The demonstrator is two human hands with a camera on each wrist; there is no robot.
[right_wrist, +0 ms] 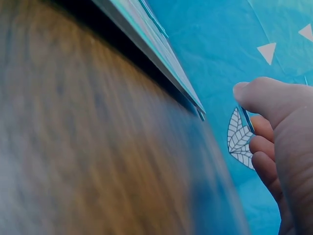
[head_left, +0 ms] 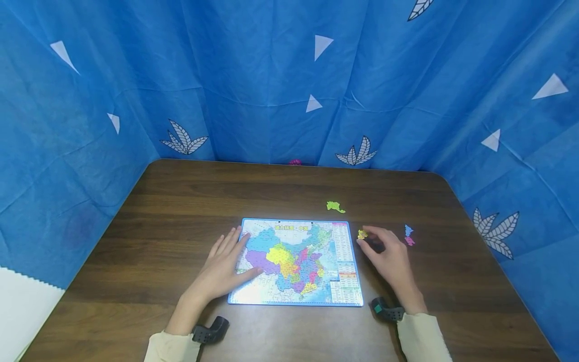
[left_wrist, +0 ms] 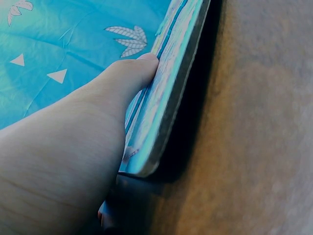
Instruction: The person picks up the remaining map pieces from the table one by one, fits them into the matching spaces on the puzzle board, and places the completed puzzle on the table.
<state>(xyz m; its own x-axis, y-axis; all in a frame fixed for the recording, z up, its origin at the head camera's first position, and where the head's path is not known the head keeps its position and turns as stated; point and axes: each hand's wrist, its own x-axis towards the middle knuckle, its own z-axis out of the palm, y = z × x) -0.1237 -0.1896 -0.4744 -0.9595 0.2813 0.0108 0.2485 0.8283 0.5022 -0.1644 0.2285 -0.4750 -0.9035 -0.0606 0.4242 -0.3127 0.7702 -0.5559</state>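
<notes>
A map puzzle board (head_left: 289, 264) with a blue rim and coloured regions lies on the table. My left hand (head_left: 224, 266) rests on its left side, fingers spread and straight. In the left wrist view the thumb (left_wrist: 139, 68) lies across the board's face (left_wrist: 164, 93). Just off the board's right edge, my right hand (head_left: 390, 256) pinches a small yellow puzzle piece (head_left: 362, 235) between thumb and fingers. The right wrist view shows this piece edge-on as a thin dark sliver (right_wrist: 247, 120) under the thumb.
A yellow-green puzzle piece (head_left: 334, 206) lies behind the board. To the right of my right hand are a blue piece (head_left: 408, 230) and a pink piece (head_left: 409, 241), close together. A blue patterned curtain (head_left: 289, 75) surrounds the brown wooden table (head_left: 181, 201).
</notes>
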